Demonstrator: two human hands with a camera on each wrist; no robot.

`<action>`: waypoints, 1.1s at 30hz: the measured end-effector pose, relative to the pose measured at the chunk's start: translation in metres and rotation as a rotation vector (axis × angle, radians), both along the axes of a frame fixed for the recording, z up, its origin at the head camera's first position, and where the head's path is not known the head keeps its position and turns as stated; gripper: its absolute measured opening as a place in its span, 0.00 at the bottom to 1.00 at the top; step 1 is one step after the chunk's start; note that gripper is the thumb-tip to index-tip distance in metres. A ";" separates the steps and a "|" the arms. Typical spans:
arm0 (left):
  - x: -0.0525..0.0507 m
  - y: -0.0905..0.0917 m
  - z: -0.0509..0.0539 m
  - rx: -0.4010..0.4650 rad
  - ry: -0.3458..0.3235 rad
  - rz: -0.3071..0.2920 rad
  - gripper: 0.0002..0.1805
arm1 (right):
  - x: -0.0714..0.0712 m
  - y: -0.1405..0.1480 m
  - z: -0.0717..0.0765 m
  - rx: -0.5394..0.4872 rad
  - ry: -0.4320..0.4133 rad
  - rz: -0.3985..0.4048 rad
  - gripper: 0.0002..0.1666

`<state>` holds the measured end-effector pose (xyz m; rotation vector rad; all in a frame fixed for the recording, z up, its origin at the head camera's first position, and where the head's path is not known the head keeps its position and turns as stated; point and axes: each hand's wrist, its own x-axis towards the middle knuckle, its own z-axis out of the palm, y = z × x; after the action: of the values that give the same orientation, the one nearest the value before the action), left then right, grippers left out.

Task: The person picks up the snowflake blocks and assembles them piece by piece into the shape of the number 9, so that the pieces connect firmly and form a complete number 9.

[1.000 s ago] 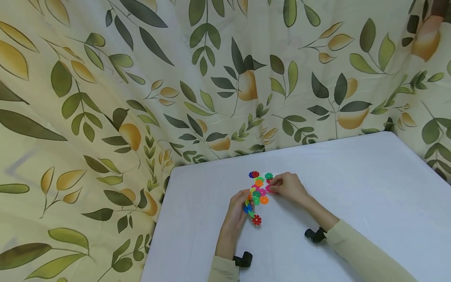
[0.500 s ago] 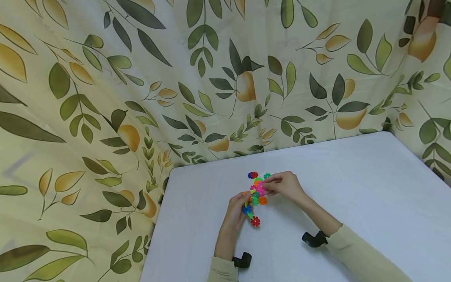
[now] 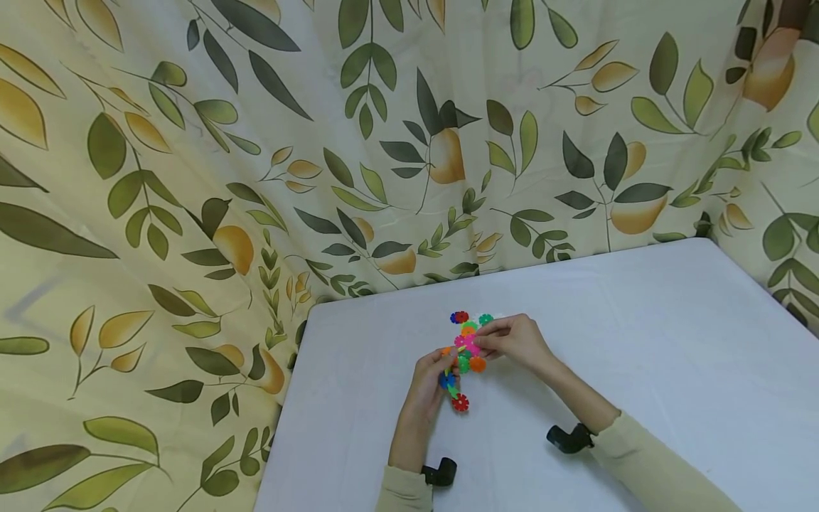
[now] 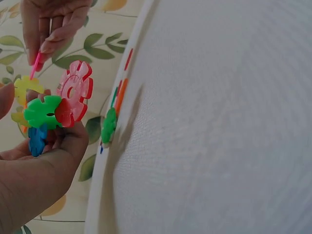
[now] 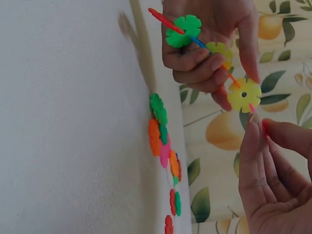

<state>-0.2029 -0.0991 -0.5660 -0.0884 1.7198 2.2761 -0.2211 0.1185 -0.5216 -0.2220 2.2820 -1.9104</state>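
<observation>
My left hand holds a chain of flower-shaped notched plastic discs just above the table. In the left wrist view a red disc, a green disc and a blue disc show at its near end. A yellow disc is the chain's other end in the right wrist view. Thumb and finger of my right hand pinch a pink disc, seen edge-on. Its edge meets the yellow disc's rim; how deep the notches engage is not clear.
Several loose discs lie on the white table behind and beneath the hands, among them an orange disc, a green disc and a red disc. A leaf-patterned curtain hangs along the table's back and left edges.
My right hand has moved left from the loose discs with the pink disc, bringing it against the chain's yellow end. The chain in my left hand has tilted slightly, its red end shifting left.
</observation>
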 end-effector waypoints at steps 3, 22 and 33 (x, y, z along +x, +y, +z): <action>0.000 0.000 0.000 -0.005 -0.004 -0.005 0.21 | 0.001 0.000 -0.001 0.006 0.004 -0.006 0.12; 0.004 -0.002 -0.001 -0.119 0.059 0.019 0.17 | 0.002 -0.003 -0.006 0.034 0.049 0.007 0.08; 0.003 -0.004 0.001 -0.129 0.060 0.000 0.16 | -0.001 -0.002 -0.012 0.016 0.043 0.042 0.10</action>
<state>-0.1994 -0.1028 -0.5653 -0.0476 1.8957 2.1871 -0.2221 0.1168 -0.5332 -0.3096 2.2994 -1.8839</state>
